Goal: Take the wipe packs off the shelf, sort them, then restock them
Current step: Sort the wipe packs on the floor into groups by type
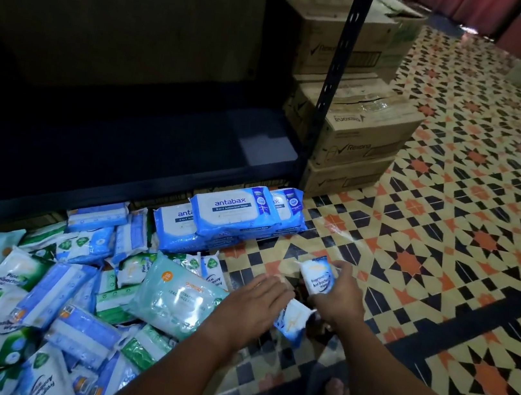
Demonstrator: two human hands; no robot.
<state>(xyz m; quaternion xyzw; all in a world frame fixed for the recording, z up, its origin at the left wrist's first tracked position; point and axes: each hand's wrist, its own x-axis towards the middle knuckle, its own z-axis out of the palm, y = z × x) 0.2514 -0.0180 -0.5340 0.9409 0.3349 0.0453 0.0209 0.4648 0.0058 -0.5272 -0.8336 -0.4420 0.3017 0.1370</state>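
Down on the patterned floor tiles (pixel 446 259), we're mid-sort by the look of it. Our right hand (pixel 340 297) has its fingers wrapped round a small white-and-blue soft wipe pack (pixel 316 278), held upright just above the tiles. Our left hand (pixel 253 304) lies palm-down with fingers fairly straight, fingertips touching a second small blue-and-white wipe pack (pixel 293 319) that lies on the floor between the two hands, its long axis running roughly near-to-far. So that floor pack sits right at the left fingertips, just to their right, and the left hand is the nearer one to shift it.

Left of us is the big jumbled heap of green, blue and white wipe packs (pixel 37 282), with a pale teal larger pack (pixel 175 296) on top near our left wrist. Farther off, stacked blue Antabax packs (pixel 232 217) sit by the black metal shelf (pixel 328 106), whose bottom level looks emptied. We'd guess we're starting a fresh pile for the small ones here.
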